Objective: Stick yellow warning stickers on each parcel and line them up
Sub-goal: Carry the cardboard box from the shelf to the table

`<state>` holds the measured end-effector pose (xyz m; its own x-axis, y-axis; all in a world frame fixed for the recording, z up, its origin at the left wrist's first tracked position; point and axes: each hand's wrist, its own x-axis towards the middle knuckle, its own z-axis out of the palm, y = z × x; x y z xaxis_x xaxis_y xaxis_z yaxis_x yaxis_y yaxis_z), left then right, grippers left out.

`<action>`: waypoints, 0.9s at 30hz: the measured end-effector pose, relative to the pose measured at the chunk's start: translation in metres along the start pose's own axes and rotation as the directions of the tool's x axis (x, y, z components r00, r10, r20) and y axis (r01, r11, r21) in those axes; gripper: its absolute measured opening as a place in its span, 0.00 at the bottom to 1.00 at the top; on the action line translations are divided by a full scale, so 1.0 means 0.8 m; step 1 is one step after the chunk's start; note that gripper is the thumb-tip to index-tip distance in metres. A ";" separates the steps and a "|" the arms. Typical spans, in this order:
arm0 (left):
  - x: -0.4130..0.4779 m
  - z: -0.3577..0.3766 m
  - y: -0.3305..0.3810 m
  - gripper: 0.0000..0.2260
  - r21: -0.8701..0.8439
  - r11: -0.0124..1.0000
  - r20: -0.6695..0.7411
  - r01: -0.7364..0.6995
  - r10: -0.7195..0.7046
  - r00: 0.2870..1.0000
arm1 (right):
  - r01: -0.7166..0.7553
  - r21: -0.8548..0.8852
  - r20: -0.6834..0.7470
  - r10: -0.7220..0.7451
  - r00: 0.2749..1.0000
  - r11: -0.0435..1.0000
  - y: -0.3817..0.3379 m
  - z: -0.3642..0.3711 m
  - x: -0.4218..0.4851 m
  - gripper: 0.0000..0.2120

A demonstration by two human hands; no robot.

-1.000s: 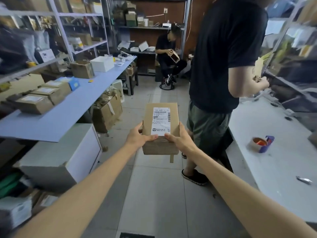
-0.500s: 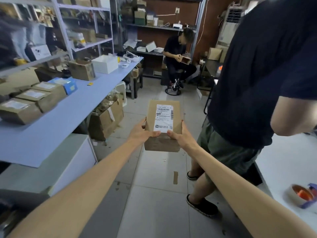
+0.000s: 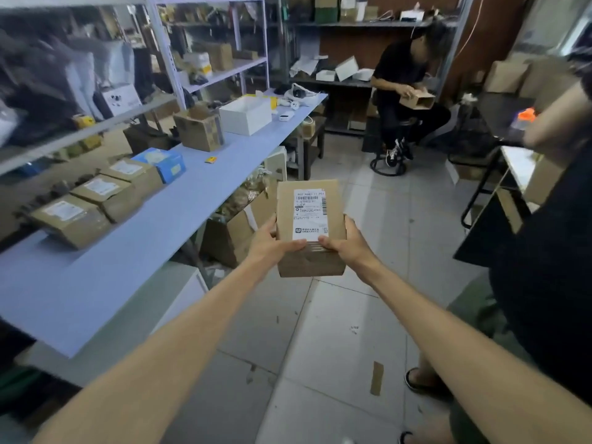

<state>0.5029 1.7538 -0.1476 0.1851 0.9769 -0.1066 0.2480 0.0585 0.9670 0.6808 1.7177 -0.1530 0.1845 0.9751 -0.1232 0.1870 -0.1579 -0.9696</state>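
Note:
I hold a brown cardboard parcel [image 3: 309, 216] with a white shipping label on top, out in front of me above the floor. My left hand [image 3: 272, 243] grips its left near corner and my right hand [image 3: 347, 241] grips its right near corner, thumbs on top. Three labelled brown parcels [image 3: 72, 219] [image 3: 107, 195] [image 3: 133, 173] lie in a row on the blue table [image 3: 134, 251] to my left, with a blue box [image 3: 166, 163] behind them. A small yellow sticker [image 3: 210, 159] lies on the table farther back.
An open brown box [image 3: 198, 128] and a white box [image 3: 245, 115] stand farther along the table. Open cartons [image 3: 237, 229] sit under it. A person in black [image 3: 544, 251] stands close on my right. Another person [image 3: 407, 91] sits on a stool at the back. Shelves [image 3: 96, 75] line the left wall.
The view has swung left and forward, bringing the blue table closer. The standing person has slid to the right edge. Both hands keep the same hold on the parcel.

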 end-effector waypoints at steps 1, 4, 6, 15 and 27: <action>0.021 0.004 0.005 0.35 -0.003 1.000 -0.025 0.008 -0.008 1.000 | 0.001 0.000 0.017 -0.001 1.000 1.000 -0.003 -0.005 0.026 0.29; 0.081 0.009 0.019 0.33 -0.002 1.000 -0.085 0.004 -0.004 0.996 | 0.025 -0.013 0.101 -0.023 0.995 1.000 -0.012 -0.012 0.105 0.30; 0.117 0.008 0.023 0.33 -0.003 1.000 -0.112 0.020 -0.020 0.994 | 0.025 -0.011 0.122 -0.024 0.992 1.000 -0.020 -0.012 0.148 0.30; 0.289 -0.024 0.016 0.36 -0.043 0.997 -0.266 0.057 -0.066 0.962 | 0.060 -0.013 0.263 -0.054 0.963 0.998 -0.046 0.011 0.332 0.30; 0.478 -0.107 0.032 0.51 -0.161 0.983 -0.461 0.085 -0.151 0.874 | 0.175 0.004 0.442 -0.159 0.883 0.985 -0.117 0.084 0.562 0.22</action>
<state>0.4989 2.1466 -0.1442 -0.3141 0.9400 -0.1330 0.1061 0.1739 0.9790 0.6811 2.1817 -0.1318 -0.2931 0.9549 -0.0483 0.2129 0.0159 -0.9769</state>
